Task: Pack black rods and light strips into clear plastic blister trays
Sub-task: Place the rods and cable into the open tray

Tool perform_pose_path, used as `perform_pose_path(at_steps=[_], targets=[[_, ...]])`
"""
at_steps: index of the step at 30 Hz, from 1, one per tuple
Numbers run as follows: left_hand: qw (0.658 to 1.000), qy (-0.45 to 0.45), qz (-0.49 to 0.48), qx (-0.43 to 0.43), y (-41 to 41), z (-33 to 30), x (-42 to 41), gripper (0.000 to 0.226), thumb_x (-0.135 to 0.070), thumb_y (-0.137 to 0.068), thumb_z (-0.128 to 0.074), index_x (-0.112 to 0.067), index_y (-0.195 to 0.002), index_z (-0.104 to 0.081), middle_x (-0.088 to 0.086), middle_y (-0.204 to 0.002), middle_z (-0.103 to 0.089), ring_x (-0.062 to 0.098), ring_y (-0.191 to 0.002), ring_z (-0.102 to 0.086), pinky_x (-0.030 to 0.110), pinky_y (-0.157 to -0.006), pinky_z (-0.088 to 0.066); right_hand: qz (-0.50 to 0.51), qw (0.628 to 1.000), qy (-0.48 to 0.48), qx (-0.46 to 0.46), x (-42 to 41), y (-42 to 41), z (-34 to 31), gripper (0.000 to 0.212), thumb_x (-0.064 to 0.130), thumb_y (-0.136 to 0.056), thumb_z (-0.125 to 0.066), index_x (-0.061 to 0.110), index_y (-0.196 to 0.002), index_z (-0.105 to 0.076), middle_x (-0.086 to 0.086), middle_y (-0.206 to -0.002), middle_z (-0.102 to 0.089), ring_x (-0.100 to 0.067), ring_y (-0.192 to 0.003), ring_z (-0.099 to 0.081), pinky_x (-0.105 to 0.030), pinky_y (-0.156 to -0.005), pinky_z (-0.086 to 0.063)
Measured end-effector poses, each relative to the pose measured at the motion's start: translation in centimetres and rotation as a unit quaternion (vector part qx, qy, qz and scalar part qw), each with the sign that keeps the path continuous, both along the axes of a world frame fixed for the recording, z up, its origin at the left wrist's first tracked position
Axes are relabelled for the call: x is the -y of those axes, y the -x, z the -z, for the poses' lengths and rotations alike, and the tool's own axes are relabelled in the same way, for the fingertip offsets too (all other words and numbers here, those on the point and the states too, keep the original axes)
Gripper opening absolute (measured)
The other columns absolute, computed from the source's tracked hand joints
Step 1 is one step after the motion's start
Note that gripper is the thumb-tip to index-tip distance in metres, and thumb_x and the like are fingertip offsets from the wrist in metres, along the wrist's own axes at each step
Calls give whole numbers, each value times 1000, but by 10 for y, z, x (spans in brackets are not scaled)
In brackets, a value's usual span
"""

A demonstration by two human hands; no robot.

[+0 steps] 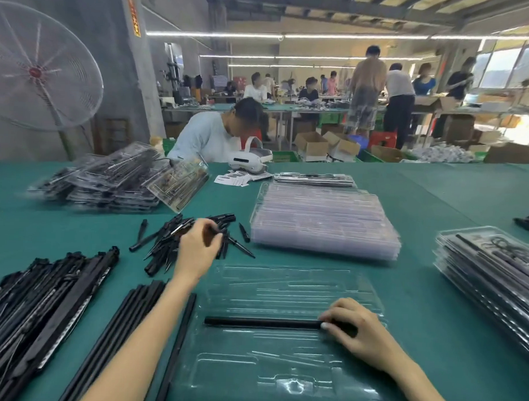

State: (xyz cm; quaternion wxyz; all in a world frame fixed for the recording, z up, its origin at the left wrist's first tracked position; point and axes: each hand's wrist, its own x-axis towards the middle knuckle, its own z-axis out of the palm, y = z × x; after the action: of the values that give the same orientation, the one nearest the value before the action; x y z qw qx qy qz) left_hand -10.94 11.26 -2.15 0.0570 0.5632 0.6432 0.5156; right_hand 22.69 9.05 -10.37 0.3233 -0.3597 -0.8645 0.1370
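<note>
An open clear blister tray lies on the green table right in front of me. One black rod lies across a groove in its middle. My right hand rests on the rod's right end, its fingers curled over it and pressing it down. My left hand reaches forward into a heap of short black spikes and pinches one between its fingers. Long black rods lie in a row left of the tray. Further left sits a pile of black light strips.
A stack of empty clear trays stands behind the open one. Filled trays are piled at the right and at the far left. A white headset lies at the table's far edge, where a person sits bent over.
</note>
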Motion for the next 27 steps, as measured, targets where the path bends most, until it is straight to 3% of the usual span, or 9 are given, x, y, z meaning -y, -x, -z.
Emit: perform_pose_path(at_steps=[4,9,12,14,16,18,23,25,27], targets=[[963,60,229,131,-75,-3,52,17,-6,-78,-77,-14,-83,-63,-8,-75,-68,2,-69,-62,11,-67,-47,87,970,82,-210,13,0,-20,23,14,-87,-65,30,-104,-69,8,-95,-72,-5,-87,-65,-19,-79,-50],[948,95,278,126,-123,30,86,13,-13,-92,-60,-18,-92,-47,-6,-90,-71,-3,-69,-58,13,-67,-44,66,936,131,-320,37,-4,-25,19,23,-85,-58,27,-93,-75,-5,-87,-72,-15,-77,-68,-22,-74,-53],[962,60,263,39,-137,36,94,9,-22,-97,-52,-26,-102,-45,-9,-82,-58,-1,-67,-52,12,-63,-38,88,924,159,-337,45,-6,-8,20,12,-87,-61,23,-86,-77,-10,-79,-71,-16,-68,-66,-24,-70,-54],[955,14,261,-140,-142,40,94,36,-13,-94,-49,-32,-125,-48,-7,-96,-59,8,-83,-54,20,-74,-42,123,920,162,-335,46,-6,0,28,1,-89,-61,24,-82,-77,-10,-74,-70,-13,-63,-63,-21,-67,-53],[896,-60,234,-373,-146,47,89,68,-10,-78,-52,-38,-139,-44,-14,-91,-60,10,-81,-56,20,-70,-47,149,921,150,-327,46,-6,2,28,-1,-88,-62,22,-81,-75,-7,-72,-71,-8,-59,-61,-16,-63,-51],[848,-42,234,-474,-158,53,93,62,-25,-74,-60,-47,-131,-49,-19,-77,-57,2,-69,-55,14,-59,-45,169,921,141,-321,45,-6,5,24,0,-87,-63,20,-80,-74,-2,-73,-72,-6,-60,-62,-13,-63,-50],[887,-29,314,-338,-160,82,83,39,-25,-57,-91,-41,-89,-76,-16,-73,-64,7,-62,-62,12,-50,-47,188,921,148,-308,42,-8,9,35,-1,-87,-64,29,-75,-75,-1,-69,-71,-6,-61,-63,-9,-63,-47],[870,9,332,-365,-155,82,89,22,-42,-71,-80,-46,-91,-74,-24,-88,-69,-2,-74,-65,19,-69,-52,184,932,144,-278,43,-7,10,40,-1,-85,-66,36,-73,-75,6,-70,-71,-4,-63,-62,-8,-65,-46],[836,156,235,-470,-154,79,94,33,-58,-95,-32,-56,-111,-61,-31,-121,-59,-17,-99,-57,35,-106,-31,178,947,128,-233,44,-5,8,49,-1,-82,-69,47,-75,-71,19,-74,-70,4,-72,-63,-5,-72,-44]])
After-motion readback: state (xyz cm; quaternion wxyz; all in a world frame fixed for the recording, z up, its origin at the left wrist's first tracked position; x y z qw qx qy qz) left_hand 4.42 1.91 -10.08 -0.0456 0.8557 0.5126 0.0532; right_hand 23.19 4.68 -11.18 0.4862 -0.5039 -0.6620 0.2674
